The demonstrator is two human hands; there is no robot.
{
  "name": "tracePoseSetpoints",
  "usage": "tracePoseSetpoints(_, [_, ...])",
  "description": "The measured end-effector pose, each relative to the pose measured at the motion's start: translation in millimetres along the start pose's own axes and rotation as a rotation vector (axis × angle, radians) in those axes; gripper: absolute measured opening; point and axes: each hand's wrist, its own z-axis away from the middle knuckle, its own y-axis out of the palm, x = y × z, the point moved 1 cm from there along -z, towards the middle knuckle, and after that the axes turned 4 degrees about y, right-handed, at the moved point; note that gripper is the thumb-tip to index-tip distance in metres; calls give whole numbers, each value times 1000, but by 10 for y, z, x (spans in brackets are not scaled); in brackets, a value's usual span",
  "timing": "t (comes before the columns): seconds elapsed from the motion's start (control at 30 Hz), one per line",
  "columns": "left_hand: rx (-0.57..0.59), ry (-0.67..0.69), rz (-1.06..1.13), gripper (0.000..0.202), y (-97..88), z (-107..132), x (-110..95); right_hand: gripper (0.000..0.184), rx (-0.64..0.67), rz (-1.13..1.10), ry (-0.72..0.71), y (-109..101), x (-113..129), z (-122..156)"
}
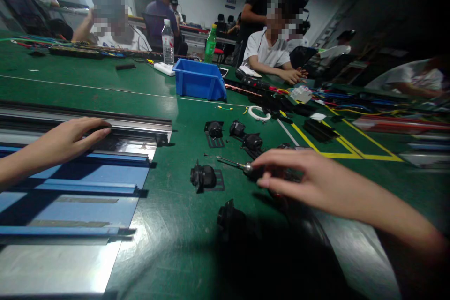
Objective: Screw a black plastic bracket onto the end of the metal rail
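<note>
My left hand (75,138) lies palm down on a long metal profile (147,124) at the left, fingers stretched out and holding nothing. My right hand (298,171) is closed around a screwdriver (248,167); its thin shaft points left along the table. The tool's dark rear part is mostly hidden by my fingers and shadow. Left of its tip sits a black plastic fitting (204,176) with a slotted plate. More black fittings lie behind, one of them (214,129) beyond the tip and another (252,140) close to my fingers. A further dark fitting (230,215) stands nearer me, partly in shadow.
Blue-faced panels with raised rails (87,185) cover the left side. A blue bin (200,79), a water bottle (168,42) and a green bottle (211,44) stand at the back. A white ring (259,113) and wire bundles (351,101) lie rightward. Other people sit across the table.
</note>
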Motion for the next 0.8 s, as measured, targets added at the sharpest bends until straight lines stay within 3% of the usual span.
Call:
tracePoseSetpoints(0.07, [-7,8,2,69,8,-2,9,44,-238,170,244,-219,-500,-5])
tracePoseSetpoints(0.1, [-9,10,3,69,12,-2,14,51,-261,248,345,-283,-759,-22])
tracePoseSetpoints(0.2, [-1,19,1,70,20,-5,24,69,-137,257,448,-252,-1403,-129])
tracePoseSetpoints(0.27, [1,26,-4,70,23,-8,27,77,-118,235,443,-115,-1644,-217])
tracePoseSetpoints(0.37, [-3,35,-5,68,25,-8,31,66,-154,202,406,64,-1758,-318])
tracePoseSetpoints(0.5, [-3,37,2,65,35,-4,51,48,-302,98,373,69,-1732,-364])
tracePoseSetpoints(0.63, [-5,29,-2,63,48,-2,78,45,-502,-90,315,50,-1693,-483])
tracePoseSetpoints(0.8, [-1,25,4,64,32,0,48,52,-691,-317,258,252,-1685,-817])
